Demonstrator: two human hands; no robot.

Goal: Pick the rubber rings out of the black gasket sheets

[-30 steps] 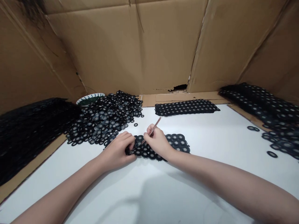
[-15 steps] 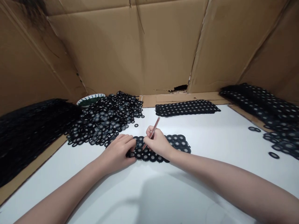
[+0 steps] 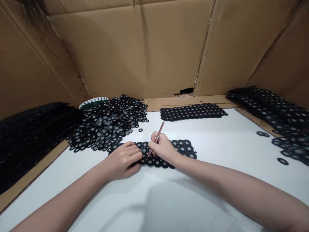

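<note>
In the middle of the white table lies a sheet of black rings (image 3: 183,149), joined in rows, with pale grey centres. My right hand (image 3: 162,146) is closed around a slim reddish-brown pen-like tool (image 3: 158,137), held tilted, its lower tip down on the sheet near my left fingers. Over the sheet's left part rests my left hand (image 3: 126,158), fingers curled and closed on its near edge, thumb mostly hidden. What the tip touches is too small to make out.
A heap of loose black rings (image 3: 108,124) lies left of the sheet, with a white-and-green dish (image 3: 93,103) behind it. Another ring sheet (image 3: 193,111) lies at the back. Stacked sheets (image 3: 277,106) stand right, a dark stack (image 3: 33,135) left. Cardboard walls (image 3: 169,48) enclose the table.
My left hand has slid slightly, its fingers now stretching further right over the sheet toward the tool's tip. My right hand and the tool have barely moved.
</note>
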